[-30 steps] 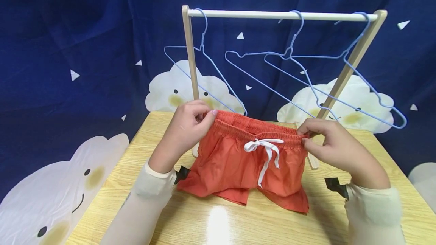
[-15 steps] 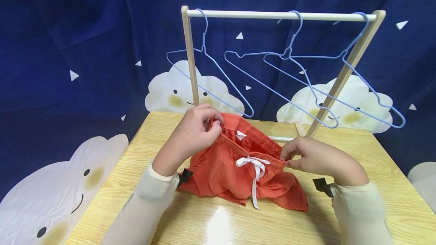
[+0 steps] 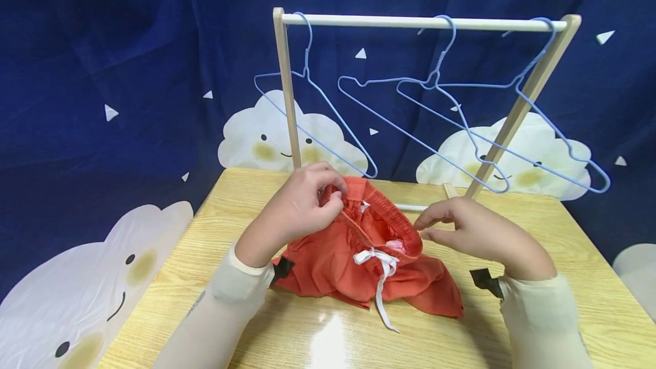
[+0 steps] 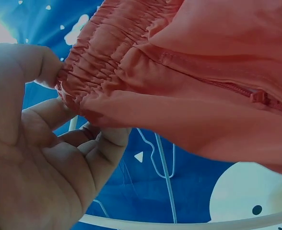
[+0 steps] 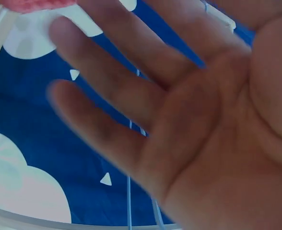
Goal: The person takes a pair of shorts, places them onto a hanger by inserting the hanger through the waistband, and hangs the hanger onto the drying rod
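A pair of red shorts (image 3: 333,269) with a gathered elastic waist and a white drawstring bow (image 3: 376,255) slumps on the table, its waist opening tilted up. My left hand (image 3: 299,204) pinches the waistband at its left end, between thumb and fingers. In the left wrist view a zip pull (image 4: 259,97) shows on the red fabric. Just off the right end of the waistband is my right hand (image 3: 476,235), thumb and fingers apart. The right wrist view has its spread fingers (image 5: 102,86) holding nothing, with a bit of red cloth at the top left.
Behind the shorts stands a wooden rack (image 3: 359,19) with a white rail. Three blue wire hangers hang from it, the left hanger (image 3: 335,114) closest to my left hand. A wood-grain table (image 3: 553,278) lies beneath; a dark blue cloud-print curtain (image 3: 128,44) closes the back.
My right hand has come down and left, then let go of the waistband, whose right end has dropped and gaped. The left hand has shifted slightly right and down, still pinching.
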Demonstrator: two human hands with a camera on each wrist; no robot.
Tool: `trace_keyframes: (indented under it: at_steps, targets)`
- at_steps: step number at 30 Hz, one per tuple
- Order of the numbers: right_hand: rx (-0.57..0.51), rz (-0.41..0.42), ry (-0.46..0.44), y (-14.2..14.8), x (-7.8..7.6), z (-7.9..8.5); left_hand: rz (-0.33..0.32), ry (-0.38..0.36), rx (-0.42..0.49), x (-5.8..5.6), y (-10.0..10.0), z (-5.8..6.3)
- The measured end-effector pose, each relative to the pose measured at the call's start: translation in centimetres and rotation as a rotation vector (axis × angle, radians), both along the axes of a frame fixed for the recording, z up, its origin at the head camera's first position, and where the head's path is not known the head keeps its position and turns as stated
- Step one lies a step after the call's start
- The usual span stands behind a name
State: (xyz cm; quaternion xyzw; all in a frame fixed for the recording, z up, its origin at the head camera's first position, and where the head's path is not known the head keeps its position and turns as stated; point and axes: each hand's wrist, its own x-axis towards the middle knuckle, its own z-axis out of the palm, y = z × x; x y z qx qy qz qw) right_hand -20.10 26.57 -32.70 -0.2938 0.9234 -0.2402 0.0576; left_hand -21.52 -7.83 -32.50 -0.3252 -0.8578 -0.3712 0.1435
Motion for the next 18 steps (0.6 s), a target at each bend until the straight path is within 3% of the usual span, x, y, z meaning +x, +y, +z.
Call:
trace_keyframes:
  at_steps: [4, 8, 12, 18]
  targets:
    - [-0.114, -0.104, 0.283, -0.4, 0.3, 0.5, -0.012, 0.008, -0.005, -0.1, 0.2, -0.2]
    - [-0.251, -0.206, 0.496, -0.7, 0.5, 0.8, -0.021, -0.001, -0.013, -0.2, 0.4, -0.5]
    - [-0.373, -0.259, 0.602, -0.6, 0.5, 1.3, -0.021, -0.004, -0.031, -0.3, 0.6, -0.7]
    - [-0.444, -0.287, 0.623, -0.2, -0.2, 2.8, -0.009, -0.002, -0.032, -0.3, 0.6, -0.8]
